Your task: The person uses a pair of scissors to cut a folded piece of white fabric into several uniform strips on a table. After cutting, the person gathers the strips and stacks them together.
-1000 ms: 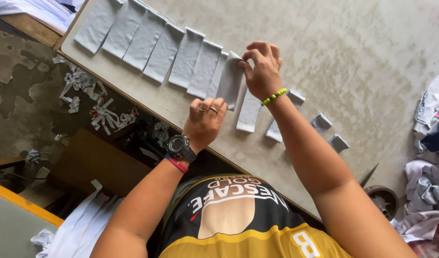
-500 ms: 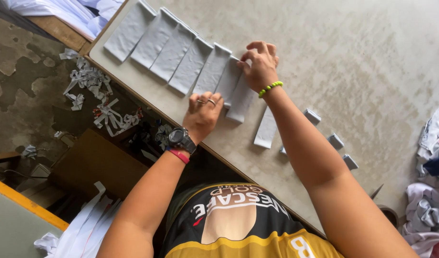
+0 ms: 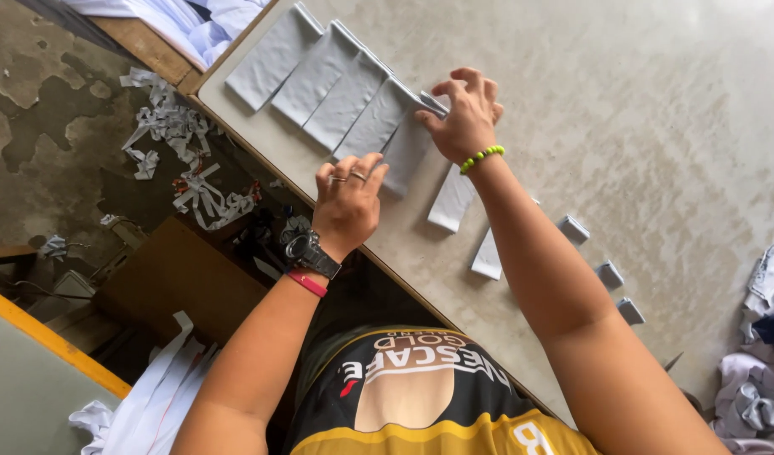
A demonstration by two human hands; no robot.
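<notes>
My left hand (image 3: 346, 202): fingers curled and pressed down on the near end of a grey fabric strip (image 3: 385, 135), right at the near edge of the table (image 3: 656, 143); a watch and a pink band sit on that wrist.
My right hand (image 3: 464, 118): fingers bent, pinching the far end of the same strip, a green bead bracelet on the wrist.
The strip I hold: it lies slanted across the table, last in a row of overlapping strips (image 3: 311, 72) that runs toward the table's left corner.
Row: I count about 4 grey pieces fanned side by side, each partly covering the next.
Other pieces: 2 loose strips (image 3: 453, 198) lie just beside my right forearm, partly hidden under it; 3 small folded grey bits (image 3: 610, 274) sit near the near edge, well apart from my hands.
In the way: my right forearm crosses over the loose strips, so I cannot tell their full shape.
Table surface: pale, stained, bare toward the far side.
Right edge: a heap of crumpled cloth (image 3: 762, 371).
Beyond the left corner: white folded fabric (image 3: 193, 21) stacked on a wooden board.
Floor: white fabric scraps (image 3: 181, 143) scattered on cracked concrete, and a brown box (image 3: 176, 278) below the table's edge.
</notes>
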